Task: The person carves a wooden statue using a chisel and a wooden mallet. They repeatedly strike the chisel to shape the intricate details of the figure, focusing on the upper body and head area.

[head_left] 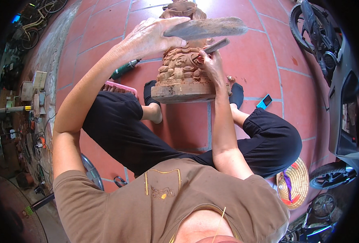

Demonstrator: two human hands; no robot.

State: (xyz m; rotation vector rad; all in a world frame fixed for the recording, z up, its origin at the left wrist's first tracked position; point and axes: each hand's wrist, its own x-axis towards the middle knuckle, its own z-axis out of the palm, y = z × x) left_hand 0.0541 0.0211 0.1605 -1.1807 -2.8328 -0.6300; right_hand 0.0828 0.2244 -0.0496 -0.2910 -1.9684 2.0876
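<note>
A carved brown wooden figure (182,75) stands on its thick base on the floor, between my feet. My left hand (157,35) is closed around one end of a long, flat wooden mallet (216,28), which lies across the view above the carving. In my right hand (212,67) is a chisel (218,45), its butt end pointing up and to the right, just below the mallet. The chisel's tip is hidden by my fingers and the carving, so I cannot tell whether it touches the wood. The mallet hides part of the figure.
A green power drill (124,70) and a pink basket (122,87) of tools lie left of the carving. A blue phone (264,101) rests right of my foot. Farther right are a straw hat (296,184) and a motorbike (343,117); clutter (33,93) lines the left.
</note>
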